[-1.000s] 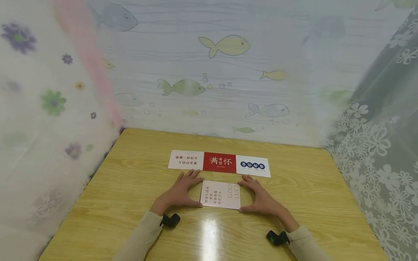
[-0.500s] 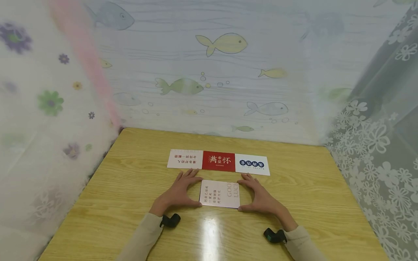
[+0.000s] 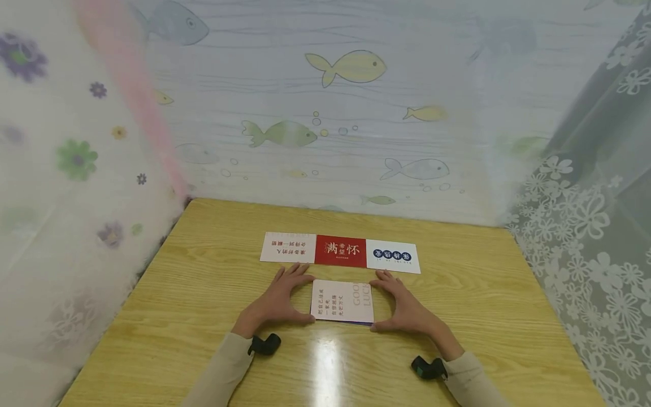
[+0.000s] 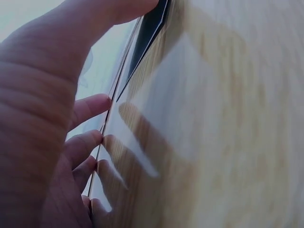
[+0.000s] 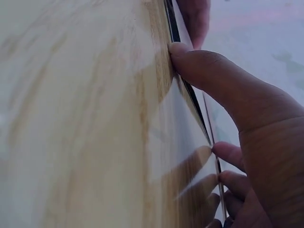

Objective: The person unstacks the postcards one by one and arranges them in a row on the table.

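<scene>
In the head view, a white card with Chinese writing and "GOOD LUCK" lies flat between the hands, a thin purple edge showing beneath its near side. My left hand holds its left end, thumb at the near corner and index finger at the far one. My right hand holds the right end the same way. Seen low from the left wrist, a dark card edge runs under the thumb, close over the table. The right wrist view shows the thumb against a similar dark edge.
Just beyond the hands, a white card, a red card and a white card with blue circles form a row on the wooden table. A fish-patterned curtain hangs behind; flowered cloth stands left.
Both hands stay at the card's ends. More of the purple edge now shows below the white card's near side, mostly at the right. The whole view has shifted slightly.
</scene>
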Action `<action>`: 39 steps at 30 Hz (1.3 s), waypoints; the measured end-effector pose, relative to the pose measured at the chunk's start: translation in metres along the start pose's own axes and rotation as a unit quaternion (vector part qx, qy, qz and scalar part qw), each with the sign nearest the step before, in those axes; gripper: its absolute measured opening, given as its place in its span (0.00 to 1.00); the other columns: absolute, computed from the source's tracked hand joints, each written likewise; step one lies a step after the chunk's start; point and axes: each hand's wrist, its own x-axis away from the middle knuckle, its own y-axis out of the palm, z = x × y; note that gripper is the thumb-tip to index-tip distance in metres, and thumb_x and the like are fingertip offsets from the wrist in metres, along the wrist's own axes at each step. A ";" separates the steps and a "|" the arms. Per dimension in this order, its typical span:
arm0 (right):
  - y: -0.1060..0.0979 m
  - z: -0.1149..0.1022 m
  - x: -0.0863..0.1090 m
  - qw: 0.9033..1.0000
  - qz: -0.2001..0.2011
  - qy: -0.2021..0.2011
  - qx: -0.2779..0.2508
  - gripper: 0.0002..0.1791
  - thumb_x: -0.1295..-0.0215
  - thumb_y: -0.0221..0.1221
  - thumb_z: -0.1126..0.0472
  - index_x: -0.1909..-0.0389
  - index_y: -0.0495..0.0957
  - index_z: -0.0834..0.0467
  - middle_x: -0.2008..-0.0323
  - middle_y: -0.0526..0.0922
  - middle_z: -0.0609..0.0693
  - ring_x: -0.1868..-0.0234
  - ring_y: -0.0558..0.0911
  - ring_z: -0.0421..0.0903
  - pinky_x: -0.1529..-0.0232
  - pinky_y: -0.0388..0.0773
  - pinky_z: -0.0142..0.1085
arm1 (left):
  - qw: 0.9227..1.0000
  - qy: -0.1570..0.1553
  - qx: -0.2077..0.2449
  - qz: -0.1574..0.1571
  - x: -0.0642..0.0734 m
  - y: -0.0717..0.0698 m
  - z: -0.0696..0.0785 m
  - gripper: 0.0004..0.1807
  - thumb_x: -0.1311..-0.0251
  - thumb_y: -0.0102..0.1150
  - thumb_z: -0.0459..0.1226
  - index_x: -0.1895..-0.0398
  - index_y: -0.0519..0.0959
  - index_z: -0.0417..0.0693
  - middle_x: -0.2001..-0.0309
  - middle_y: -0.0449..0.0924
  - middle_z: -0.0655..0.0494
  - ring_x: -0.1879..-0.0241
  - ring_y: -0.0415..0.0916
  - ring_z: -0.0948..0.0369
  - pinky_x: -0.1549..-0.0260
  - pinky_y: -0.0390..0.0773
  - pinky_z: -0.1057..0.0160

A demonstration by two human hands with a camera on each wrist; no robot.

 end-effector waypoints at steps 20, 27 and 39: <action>0.002 -0.001 -0.002 1.000 0.000 0.002 -0.001 0.54 0.61 0.81 0.42 0.31 0.70 0.55 0.21 0.57 0.56 0.19 0.49 0.60 0.21 0.43 0.59 | 1.000 0.013 0.010 0.011 -0.001 0.001 -0.002 0.51 0.58 0.80 0.58 0.29 0.72 0.52 0.21 0.56 0.46 0.19 0.44 0.44 0.23 0.36 0.37; 0.001 -0.003 -0.003 1.000 -0.003 0.007 -0.005 0.53 0.61 0.81 0.42 0.31 0.71 0.53 0.21 0.57 0.57 0.19 0.48 0.60 0.21 0.43 0.61 | 1.000 0.016 0.015 0.014 -0.001 0.001 -0.002 0.51 0.59 0.81 0.57 0.29 0.72 0.52 0.21 0.57 0.45 0.19 0.44 0.44 0.23 0.36 0.37; 0.001 -0.001 -0.003 1.000 -0.007 0.018 -0.006 0.53 0.61 0.81 0.41 0.32 0.70 0.50 0.20 0.56 0.53 0.18 0.46 0.58 0.23 0.47 0.63 | 1.000 0.019 0.018 0.009 -0.002 0.000 -0.002 0.51 0.59 0.81 0.57 0.29 0.72 0.52 0.21 0.58 0.48 0.19 0.45 0.46 0.23 0.36 0.37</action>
